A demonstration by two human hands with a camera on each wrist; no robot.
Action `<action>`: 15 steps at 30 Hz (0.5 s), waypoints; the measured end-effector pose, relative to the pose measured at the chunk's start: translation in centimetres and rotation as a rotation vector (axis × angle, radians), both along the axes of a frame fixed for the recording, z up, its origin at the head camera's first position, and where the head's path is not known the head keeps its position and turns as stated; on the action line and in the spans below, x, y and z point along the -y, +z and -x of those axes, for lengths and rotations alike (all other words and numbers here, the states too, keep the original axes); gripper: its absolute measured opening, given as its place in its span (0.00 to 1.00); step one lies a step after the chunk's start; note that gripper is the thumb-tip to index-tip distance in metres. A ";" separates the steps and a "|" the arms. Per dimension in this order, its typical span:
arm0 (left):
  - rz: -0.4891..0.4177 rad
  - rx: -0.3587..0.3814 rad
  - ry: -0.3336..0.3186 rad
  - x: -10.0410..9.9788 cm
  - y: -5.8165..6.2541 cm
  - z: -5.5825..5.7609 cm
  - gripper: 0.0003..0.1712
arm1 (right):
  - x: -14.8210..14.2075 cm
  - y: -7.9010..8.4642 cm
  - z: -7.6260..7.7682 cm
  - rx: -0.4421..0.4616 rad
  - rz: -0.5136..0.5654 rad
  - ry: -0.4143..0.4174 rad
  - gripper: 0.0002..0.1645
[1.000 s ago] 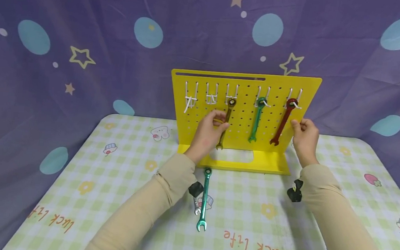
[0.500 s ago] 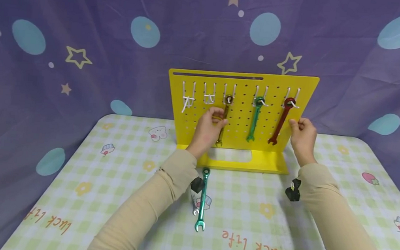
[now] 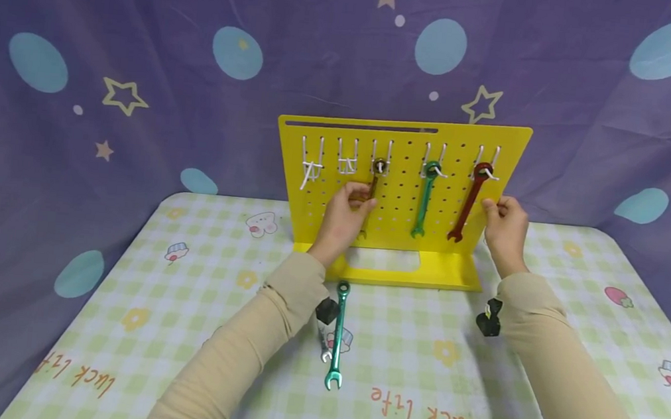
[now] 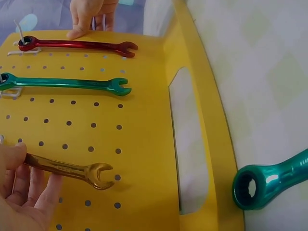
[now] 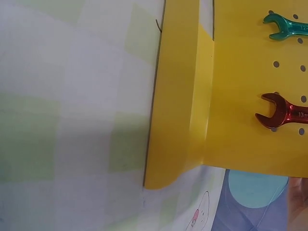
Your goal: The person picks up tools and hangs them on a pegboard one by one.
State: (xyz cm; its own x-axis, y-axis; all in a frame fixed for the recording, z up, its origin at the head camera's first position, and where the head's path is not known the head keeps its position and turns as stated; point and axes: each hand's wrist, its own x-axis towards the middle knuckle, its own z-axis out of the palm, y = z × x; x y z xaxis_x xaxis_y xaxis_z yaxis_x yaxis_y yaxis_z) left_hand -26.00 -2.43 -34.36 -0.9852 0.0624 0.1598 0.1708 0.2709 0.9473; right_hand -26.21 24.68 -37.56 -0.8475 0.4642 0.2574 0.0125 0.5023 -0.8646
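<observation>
My left hand (image 3: 343, 220) pinches the shaft of a gold combination wrench (image 4: 70, 168) between thumb and fingers. The wrench hangs upright against a yellow pegboard (image 3: 398, 208), and a white hook tip shows through its ring end. With the thumb in front and fingers behind, my right hand (image 3: 506, 231) grips the board's right edge. A green wrench (image 3: 425, 201) and a red wrench (image 3: 469, 204) hang from hooks between the hands. On the cloth before the board lie a teal wrench (image 3: 338, 336) and a silver wrench (image 3: 325, 348), the latter partly hidden by the left wrist.
Two white hooks, a left one (image 3: 312, 167) and a neighbouring one (image 3: 347, 164), carry nothing. The board's base (image 3: 450, 273) stands on a checked tablecloth (image 3: 408, 342). Behind it hangs a purple curtain (image 3: 325, 49).
The gold wrench's ring end has gone back onto the hook, whose tip now shows through it; its lower end has risen slightly. The right hand stays on the board edge. The view has shifted a little.
</observation>
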 end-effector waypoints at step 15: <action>-0.028 0.020 0.005 1.0 -1.5 -1.2 0.15 | 0.0 -0.2 0.1 -0.005 -0.006 0.001 0.25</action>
State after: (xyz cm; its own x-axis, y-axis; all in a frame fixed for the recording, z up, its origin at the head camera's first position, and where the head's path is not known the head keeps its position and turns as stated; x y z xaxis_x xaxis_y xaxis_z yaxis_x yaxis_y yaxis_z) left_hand -24.84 -3.46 -35.89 -0.9885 0.0537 0.1415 0.1504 0.2448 0.9578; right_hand -26.26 24.72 -37.74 -0.8466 0.4617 0.2647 0.0076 0.5078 -0.8614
